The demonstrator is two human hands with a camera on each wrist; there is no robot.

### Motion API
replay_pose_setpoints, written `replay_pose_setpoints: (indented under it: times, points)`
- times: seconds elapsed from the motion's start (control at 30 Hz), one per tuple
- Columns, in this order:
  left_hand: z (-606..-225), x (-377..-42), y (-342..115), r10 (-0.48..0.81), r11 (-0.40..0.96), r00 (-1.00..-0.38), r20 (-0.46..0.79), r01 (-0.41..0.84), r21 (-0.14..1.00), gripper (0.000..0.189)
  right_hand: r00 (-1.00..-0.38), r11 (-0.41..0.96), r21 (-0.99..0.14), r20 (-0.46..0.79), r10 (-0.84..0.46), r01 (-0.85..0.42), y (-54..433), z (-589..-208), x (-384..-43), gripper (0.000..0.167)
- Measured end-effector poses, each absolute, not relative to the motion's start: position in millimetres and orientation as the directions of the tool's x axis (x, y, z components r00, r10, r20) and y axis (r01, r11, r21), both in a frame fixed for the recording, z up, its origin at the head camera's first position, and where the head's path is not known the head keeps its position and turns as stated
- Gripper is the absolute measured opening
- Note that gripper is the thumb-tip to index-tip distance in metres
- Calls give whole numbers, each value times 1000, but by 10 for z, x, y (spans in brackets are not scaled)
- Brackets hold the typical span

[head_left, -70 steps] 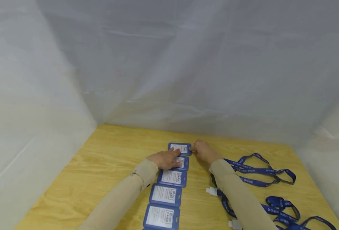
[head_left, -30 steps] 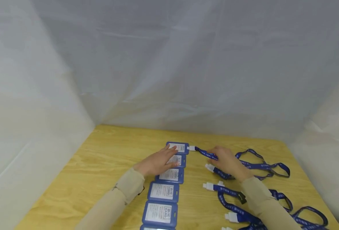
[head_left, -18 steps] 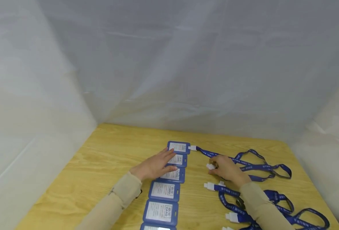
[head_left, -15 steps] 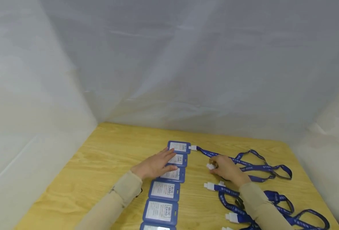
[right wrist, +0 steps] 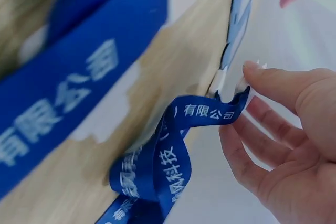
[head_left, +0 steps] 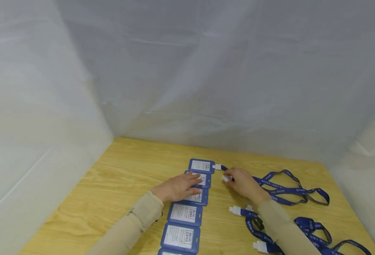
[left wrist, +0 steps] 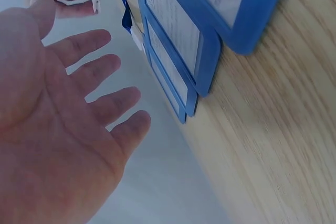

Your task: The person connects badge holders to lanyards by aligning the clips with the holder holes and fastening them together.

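A column of blue ID badge holders with white cards runs up the table in the head view. The farthest badge holder (head_left: 201, 165) has a white clip (head_left: 217, 166) of a blue lanyard at its slot. My left hand (head_left: 177, 187) is over the second and third holders, fingers straight and spread; the left wrist view shows it holding nothing. Between thumb and fingers my right hand (head_left: 244, 182) pinches the white clip (head_left: 226, 178) of another blue lanyard (right wrist: 205, 113). That clip is apart from the holders, right of the second badge holder (head_left: 208, 180).
More blue lanyards (head_left: 302, 191) lie on the right of the wooden table (head_left: 117, 184), some overlapping. White clips (head_left: 235, 210) point toward the holders. Pale sheeting (head_left: 206, 88) closes off the back and sides.
My right hand left the farthest holder, where a lanyard clip now sits, took hold of another lanyard's clip and brought it slightly toward the column. My left hand drew back from the far holders.
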State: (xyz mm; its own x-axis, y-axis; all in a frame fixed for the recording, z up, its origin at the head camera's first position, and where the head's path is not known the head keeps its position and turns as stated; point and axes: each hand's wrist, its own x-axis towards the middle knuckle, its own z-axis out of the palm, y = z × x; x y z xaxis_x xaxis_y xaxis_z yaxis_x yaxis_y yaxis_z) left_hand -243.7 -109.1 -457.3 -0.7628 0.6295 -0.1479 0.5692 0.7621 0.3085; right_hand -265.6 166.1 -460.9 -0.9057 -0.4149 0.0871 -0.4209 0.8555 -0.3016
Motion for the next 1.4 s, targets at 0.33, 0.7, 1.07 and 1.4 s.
replay_pose_setpoints:
  times: [0.33,0.7,1.07,1.4]
  points:
    - [-4594,-2435,-1060,619,773,-767,-169,555,308,62,-862,810,-300,112,-495,-504,1506,-4577,-2659,24]
    - [-4670,-2493,-1070,612,776,-770,-181,542,322,62,-866,814,-302,101,-490,-496,1400,-4692,-2720,28]
    - [-4719,-2532,-1065,609,784,-768,-198,546,294,59,-881,824,-327,62,-469,-462,1369,-4688,-2738,31]
    - [-4777,-2534,-1056,593,799,-768,-241,526,290,57,-872,822,-313,47,-488,-476,1335,-4745,-2775,16]
